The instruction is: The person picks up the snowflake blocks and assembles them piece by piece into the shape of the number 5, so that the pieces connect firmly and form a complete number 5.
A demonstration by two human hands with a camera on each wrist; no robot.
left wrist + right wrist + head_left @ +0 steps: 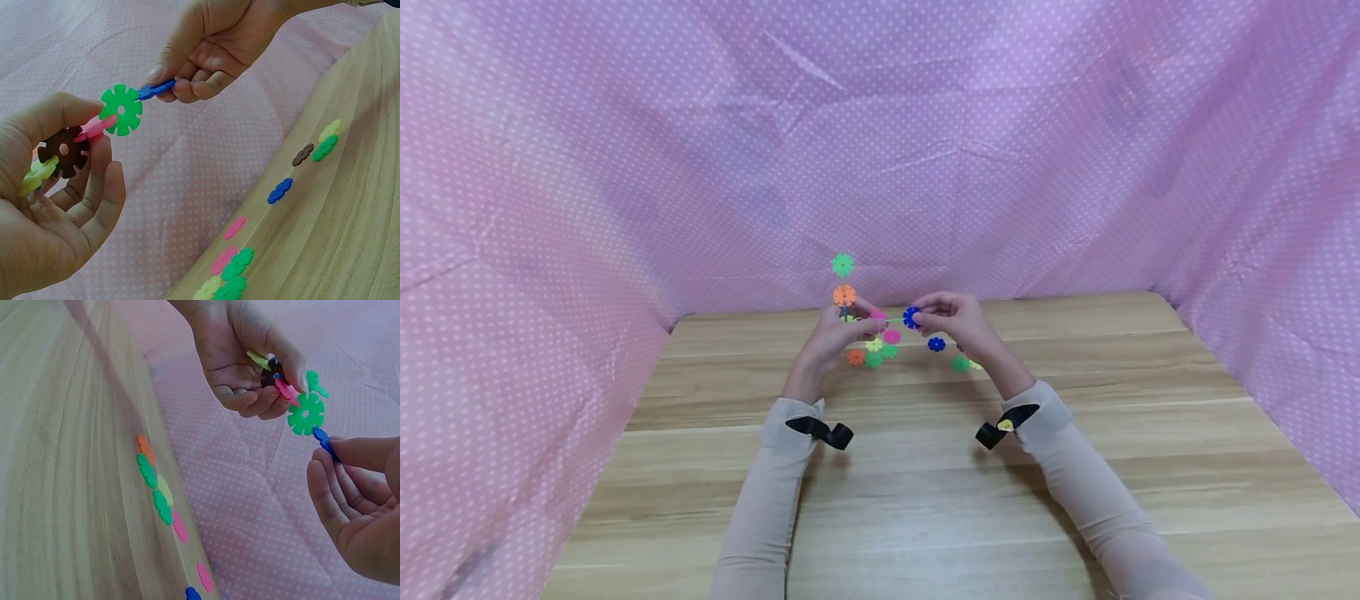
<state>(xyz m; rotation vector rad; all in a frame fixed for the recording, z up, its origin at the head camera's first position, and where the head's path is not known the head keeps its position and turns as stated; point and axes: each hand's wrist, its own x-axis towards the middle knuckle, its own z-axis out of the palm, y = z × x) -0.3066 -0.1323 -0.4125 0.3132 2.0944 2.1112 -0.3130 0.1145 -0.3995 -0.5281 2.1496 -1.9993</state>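
Observation:
My left hand (pixel 835 335) holds a chain of notched plastic snowflake discs above the table, thumb and fingers at the pink disc (pixel 95 129). In the left wrist view a brown disc (pixel 53 150) and a yellow disc (pixel 37 176) lie within its grasp. Upward from this hand, the chain continues to an orange disc (pixel 844 295) and a green top disc (pixel 842 265). A bright green disc (pixel 130 112) projects from the pink one towards my right hand (pixel 964 327). Between thumb and fingertips the right hand pinches a blue disc (pixel 156 90), whose edge meets the green disc's rim.
Loose discs lie along the far part of the wooden table (pixel 895 500): orange (pixel 856 357), pink (pixel 892 337), blue (pixel 936 344), green (pixel 960 364) and several more. A pink dotted cloth (pixel 880 167) hangs behind the table and at both sides.

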